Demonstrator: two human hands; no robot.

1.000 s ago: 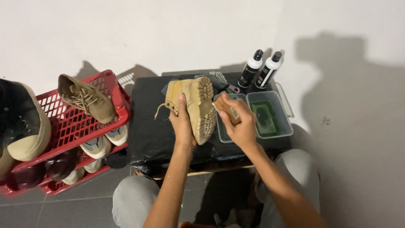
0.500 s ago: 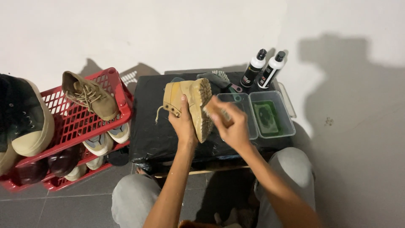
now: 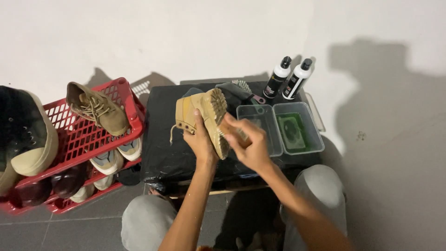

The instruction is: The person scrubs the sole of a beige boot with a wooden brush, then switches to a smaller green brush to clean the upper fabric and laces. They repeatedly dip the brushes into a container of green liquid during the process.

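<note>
Right hand: the right hand [image 3: 248, 146] is closed around a small brush [image 3: 234, 131], fingers curled tight, the bristle end pressed against the sole of the boot [image 3: 204, 116].
Left hand: the left hand [image 3: 200, 139] grips the tan boot from below and behind, thumb up along the side, holding it tipped on its side with the lugged sole turned toward the right hand.
Boot: held in the air between the two hands, just above the black-covered desk [image 3: 162, 148], laces dangling off its left side.
Arms: both forearms rise from the lap and meet in front of the body; the right wrist is bent inward toward the sole, the left wrist nearly straight.
Progress: my guess is the scrubbing is in mid-course. The brush is on the sole, and I cannot tell how clean the sole is.
Just beyond the right hand: two clear tubs, the near tub [image 3: 260, 125] looking almost empty and the far tub [image 3: 299, 128] holding green liquid.
Further out: two bottles [image 3: 288, 78] with black caps stand by the wall, and a second brush [image 3: 244, 87] lies on a dark cloth.
Left of the left hand: a red rack [image 3: 79, 139] with a matching tan boot [image 3: 97, 107] on top and other shoes below, which suggests more may be left to do.
</note>
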